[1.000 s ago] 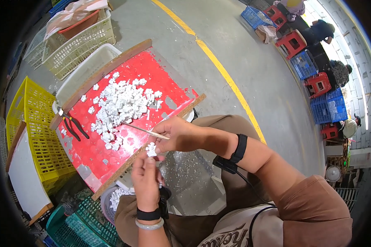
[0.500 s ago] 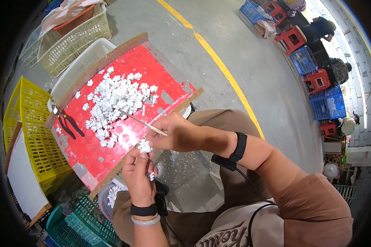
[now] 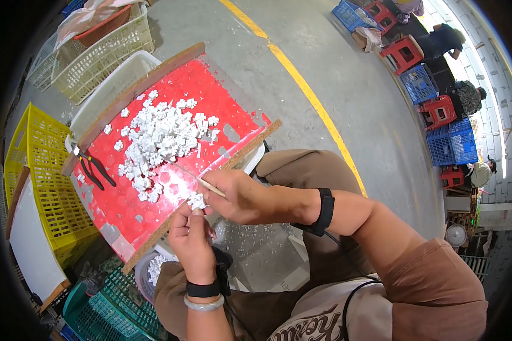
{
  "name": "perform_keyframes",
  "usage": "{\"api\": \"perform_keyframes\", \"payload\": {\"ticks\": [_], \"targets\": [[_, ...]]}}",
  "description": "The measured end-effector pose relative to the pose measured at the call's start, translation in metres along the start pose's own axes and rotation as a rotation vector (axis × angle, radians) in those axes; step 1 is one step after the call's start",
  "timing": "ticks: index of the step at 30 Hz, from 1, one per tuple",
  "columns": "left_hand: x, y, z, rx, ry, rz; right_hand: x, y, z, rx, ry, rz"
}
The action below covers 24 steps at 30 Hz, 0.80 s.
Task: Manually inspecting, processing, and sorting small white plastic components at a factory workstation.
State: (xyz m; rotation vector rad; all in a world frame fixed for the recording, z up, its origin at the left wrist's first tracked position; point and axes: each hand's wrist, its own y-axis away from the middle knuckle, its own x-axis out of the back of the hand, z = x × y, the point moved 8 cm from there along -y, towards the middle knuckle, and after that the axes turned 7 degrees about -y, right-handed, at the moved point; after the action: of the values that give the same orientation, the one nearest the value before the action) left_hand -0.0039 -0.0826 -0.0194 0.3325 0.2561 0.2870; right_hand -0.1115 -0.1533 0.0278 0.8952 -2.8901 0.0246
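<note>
My left hand [image 3: 192, 241] pinches a small knobbly white piece [image 3: 195, 200] between thumb and fingers, over the near edge of a red board. My right hand [image 3: 232, 196] is closed round the pale handle of a slim tool [image 3: 213, 188]. Its thin shaft points up and left toward a heap of similar white pieces [image 3: 162, 133]. The right fingertips are close to the held piece; whether they touch it I cannot tell. Pliers with black and yellow handles [image 3: 98, 170] lie at the board's left side.
The red board [image 3: 222, 96] has raised wooden edges. A yellow crate [image 3: 54, 187], a teal basket [image 3: 122, 307] and a tub of white bits [image 3: 153, 270] stand at left. Cream baskets [image 3: 105, 54] are at far left. Stools, blue crates [image 3: 452, 142] and other people are along the right.
Both hands have shifted slightly, the white piece moving a little up and left. The small white bit that showed at my left palm is hardly visible now. The heap and pliers stay put.
</note>
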Motion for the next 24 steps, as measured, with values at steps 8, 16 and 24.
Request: {"api": "perform_keyframes", "payload": {"ticks": [8, 16, 24], "targets": [[0.0, 0.003, 0.004, 0.011, 0.109, -0.036, 0.019, -0.003, 0.016, -0.091, 0.159, -0.009], [-0.005, 0.0, 0.006, -0.007, -0.021, -0.079, 0.027, -0.005, 0.014, -0.311, -0.199, -0.115], [-0.016, 0.002, 0.005, 0.119, 0.253, -0.085, 0.001, -0.009, -0.003, -0.084, -0.142, -0.227]]}}
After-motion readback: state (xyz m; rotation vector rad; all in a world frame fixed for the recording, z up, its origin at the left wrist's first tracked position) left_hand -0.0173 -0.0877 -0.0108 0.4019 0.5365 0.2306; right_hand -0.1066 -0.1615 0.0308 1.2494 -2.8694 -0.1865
